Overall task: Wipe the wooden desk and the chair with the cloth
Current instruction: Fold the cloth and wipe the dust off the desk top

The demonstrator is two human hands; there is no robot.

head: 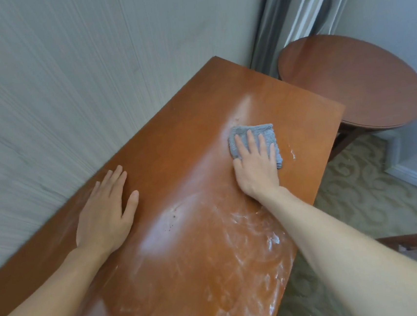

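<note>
Right hand (255, 164) flat, fingers straight, pressing grey cloth (251, 138) on far surface (176, 148). Left hand (106, 213) released, resting flat near wall.

Pale textured wall (72, 76) at left, grey curtain (288, 15) in the corner, a round wooden table (352, 80) on patterned carpet (373, 193).
</note>
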